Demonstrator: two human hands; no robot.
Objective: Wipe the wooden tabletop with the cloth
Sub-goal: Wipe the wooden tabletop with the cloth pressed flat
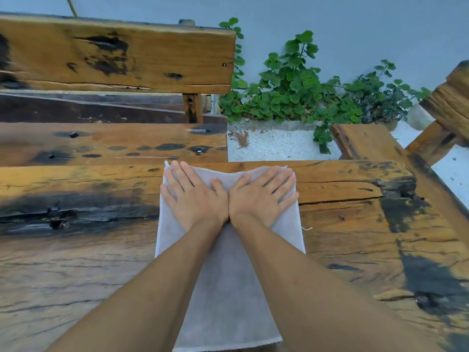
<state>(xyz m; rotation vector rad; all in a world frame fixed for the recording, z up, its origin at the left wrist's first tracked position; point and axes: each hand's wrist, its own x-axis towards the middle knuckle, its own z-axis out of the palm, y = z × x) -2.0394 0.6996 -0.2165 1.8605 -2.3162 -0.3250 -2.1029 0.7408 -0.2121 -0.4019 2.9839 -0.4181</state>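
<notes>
A pale grey cloth point(225, 288) lies spread flat on the rough wooden tabletop point(76, 262), reaching from the table's far edge back toward me. My left hand point(195, 196) and my right hand point(261, 196) press flat on the cloth's far end, side by side, thumbs touching, fingers spread. Both palms are down on the fabric and neither hand grips it. My forearms cover part of the cloth's middle.
A wooden bench point(114, 54) with a plank backrest stands beyond the table's far edge on the left. Green leafy plants point(304, 90) grow over white gravel point(274, 143) behind. Another wooden seat point(365, 141) and its backrest point(449, 102) stand at the right.
</notes>
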